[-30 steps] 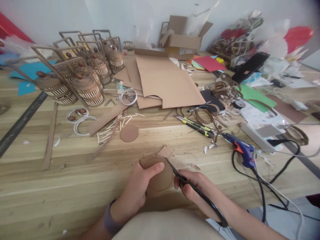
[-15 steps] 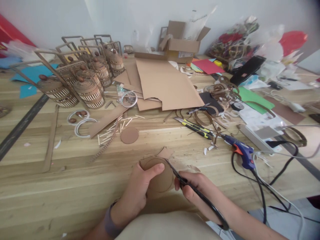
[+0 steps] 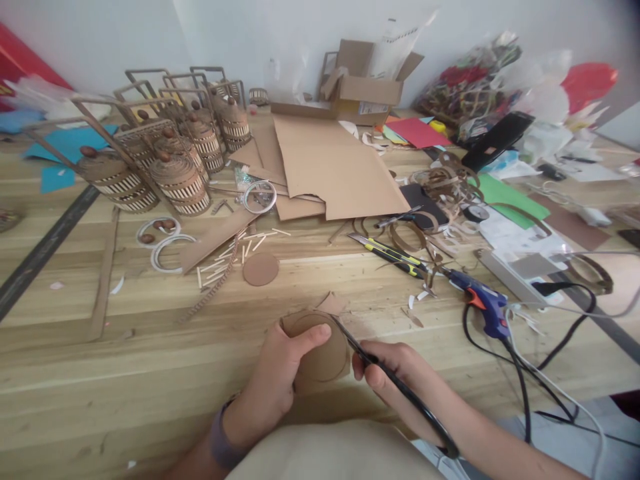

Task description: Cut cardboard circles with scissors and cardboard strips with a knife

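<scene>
My left hand [image 3: 280, 367] grips a piece of brown cardboard [image 3: 320, 357] with a circle drawn on it, the thumb lying across its face. In my right hand [image 3: 395, 373] is a pair of black-handled scissors [image 3: 407, 393]. Their blades lie at the upper right edge of the cardboard, along the drawn circle line. A partly cut corner [image 3: 331, 303] sticks up at the top of the piece. Beyond it on the table rests a cut cardboard disc [image 3: 261, 269], beside several short wooden sticks [image 3: 215, 270].
Several handled, lidded cardboard containers [image 3: 180, 183] stand at the back left. Large cardboard sheets [image 3: 340, 167] lie in the middle. A yellow-black utility knife [image 3: 387, 257] and a blue glue gun [image 3: 477, 300] with cables are on the right. Tape rolls [image 3: 173, 253] lie left.
The scissors blades have shifted slightly along the circle line. A thin cardboard scrap now lies on the table to the right of the piece. Both hands keep their grip.
</scene>
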Tool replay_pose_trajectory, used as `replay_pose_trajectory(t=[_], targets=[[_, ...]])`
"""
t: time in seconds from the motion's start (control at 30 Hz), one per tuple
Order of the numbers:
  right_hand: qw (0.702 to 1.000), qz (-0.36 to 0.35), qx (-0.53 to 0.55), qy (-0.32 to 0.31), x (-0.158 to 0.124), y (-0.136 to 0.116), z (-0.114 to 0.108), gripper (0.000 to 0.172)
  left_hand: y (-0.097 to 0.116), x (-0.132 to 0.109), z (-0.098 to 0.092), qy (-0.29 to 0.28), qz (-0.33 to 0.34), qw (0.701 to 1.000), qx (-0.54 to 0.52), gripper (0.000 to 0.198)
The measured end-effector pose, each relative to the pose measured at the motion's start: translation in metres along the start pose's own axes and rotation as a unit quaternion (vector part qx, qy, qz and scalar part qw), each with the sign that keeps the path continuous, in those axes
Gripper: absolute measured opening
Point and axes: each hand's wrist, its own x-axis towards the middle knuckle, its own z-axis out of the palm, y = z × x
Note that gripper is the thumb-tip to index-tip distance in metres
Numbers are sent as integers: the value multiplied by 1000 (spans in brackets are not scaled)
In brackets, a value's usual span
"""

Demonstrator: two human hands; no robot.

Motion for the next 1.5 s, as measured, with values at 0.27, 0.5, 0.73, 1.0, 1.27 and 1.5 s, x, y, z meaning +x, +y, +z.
replay_pose_trajectory(t=[0.27,0.5,0.73,1.0,1.27,1.5], targets=[[1000,1,-14,-6,3,-1,-4,78,6,1,3,-8,-7,1000,-13,19],[999,-15,-23,19,3,12,0,75,3,2,2,17,-7,1000,-7,21],[1000,-19,-8,18,3,15,1,73,4,2,1,14,-13,1000,-15,22],[999,-23,-18,23,1,16,1,71,7,0,3,13,-21,1000,-18,25],[999,-24,-21,16,-2,14,2,70,6,-1,2,1,-15,1000,-18,28],[999,-20,-30,0,-1,6,-2,71,7,-2,1,1,-7,1000,-18,29]])
